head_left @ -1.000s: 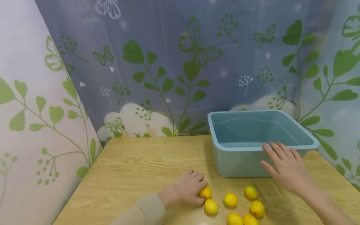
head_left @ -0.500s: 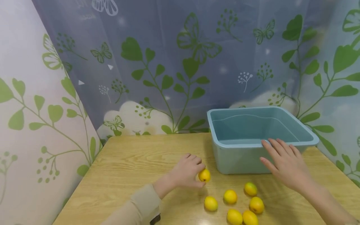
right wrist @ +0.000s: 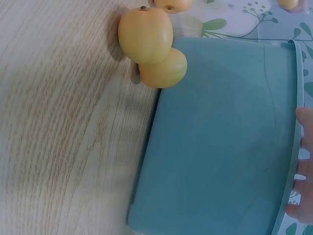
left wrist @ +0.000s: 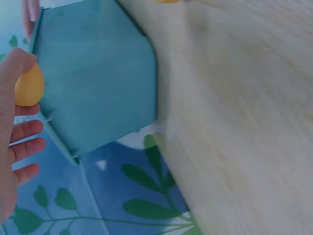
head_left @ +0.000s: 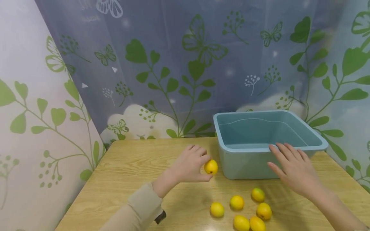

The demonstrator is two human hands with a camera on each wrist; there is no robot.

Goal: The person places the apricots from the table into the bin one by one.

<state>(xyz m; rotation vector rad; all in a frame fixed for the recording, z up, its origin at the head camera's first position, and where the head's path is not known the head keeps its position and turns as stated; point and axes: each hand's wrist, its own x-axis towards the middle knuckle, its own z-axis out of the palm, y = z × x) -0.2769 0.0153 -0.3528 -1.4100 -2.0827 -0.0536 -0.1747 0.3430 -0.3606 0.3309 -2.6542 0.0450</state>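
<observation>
My left hand (head_left: pixel 189 164) pinches a small yellow fruit (head_left: pixel 211 167) between thumb and fingers, above the table at the left of a blue-green plastic tub (head_left: pixel 251 164). In the left wrist view the thumb and a finger hold this fruit (left wrist: pixel 30 87), while the other fingers are spread. My right hand (head_left: pixel 297 173) rests with its fingertips on the tub's near rim, fingers fairly straight. The right wrist view shows those fingers (right wrist: pixel 304 169) at the rim. Several similar yellow fruits (head_left: pixel 237 202) lie loose in front of the tub.
A light wooden table (head_left: pixel 138 157) bears the tub and the loose fruits. Behind it hangs a blue cloth (head_left: pixel 173 48) with green leaves and butterflies. A paler printed cloth (head_left: pixel 37 106) hangs at the left.
My left hand has lifted its fruit from beside the others and carried it forward, towards the tub's left side. My right hand stays at the rim; the other fruits lie where they were.
</observation>
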